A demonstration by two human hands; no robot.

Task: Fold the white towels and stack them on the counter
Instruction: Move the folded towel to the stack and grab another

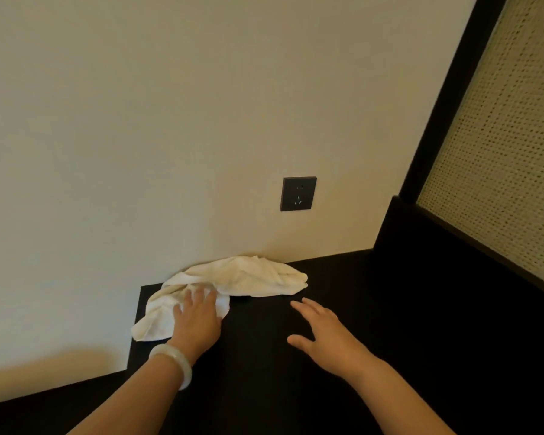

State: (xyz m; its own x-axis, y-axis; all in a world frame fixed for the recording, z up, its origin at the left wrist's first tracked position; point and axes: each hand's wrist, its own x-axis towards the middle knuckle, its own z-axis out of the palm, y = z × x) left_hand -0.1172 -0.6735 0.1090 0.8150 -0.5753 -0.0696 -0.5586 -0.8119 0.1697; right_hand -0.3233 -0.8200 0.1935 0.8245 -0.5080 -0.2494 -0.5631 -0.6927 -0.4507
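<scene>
A crumpled white towel (pixel 248 277) lies on the dark counter (pixel 264 387) against the cream wall, its left end hanging past the counter's left edge. My left hand (pixel 198 318), with a pale bangle on the wrist, rests on the towel's left part with fingers spread. My right hand (pixel 324 331) hovers with straight fingers over the bare counter, just right of and nearer than the towel, holding nothing.
A dark wall socket (pixel 298 193) sits on the wall above the towel. A black-framed woven panel (pixel 500 136) rises at the right, with a dark raised ledge (pixel 437 246) below it. The counter steps back at its left edge.
</scene>
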